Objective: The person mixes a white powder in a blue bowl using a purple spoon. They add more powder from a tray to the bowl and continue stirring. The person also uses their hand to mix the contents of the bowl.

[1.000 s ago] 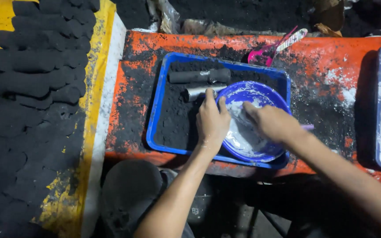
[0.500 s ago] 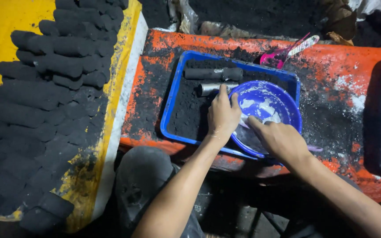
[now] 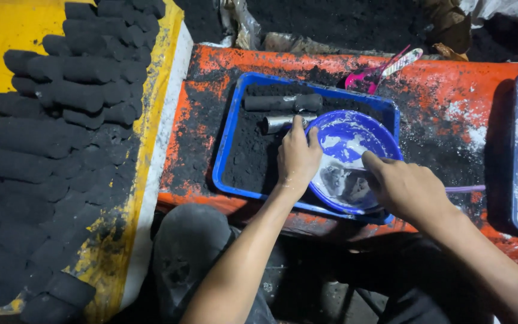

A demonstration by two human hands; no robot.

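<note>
the left hand (image 3: 298, 157) is gripping the blue bowl (image 3: 350, 159) rim, in the blue tray (image 3: 235, 129). the right hand (image 3: 404, 187) is reaching inside, grip unclear. white paste remaining; many black briquettes (image 3: 61, 114) lying finished alongside.

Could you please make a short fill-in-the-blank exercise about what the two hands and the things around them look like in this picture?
1. The left hand rests on the rim of the ____ bowl.
2. The bowl sits inside a blue ____ covered in black powder.
3. The right hand reaches into the bowl, which holds a ____ paste.
4. Black briquettes are stacked on the yellow surface to the person's ____.

Missing words: blue; tray; white; left
</note>
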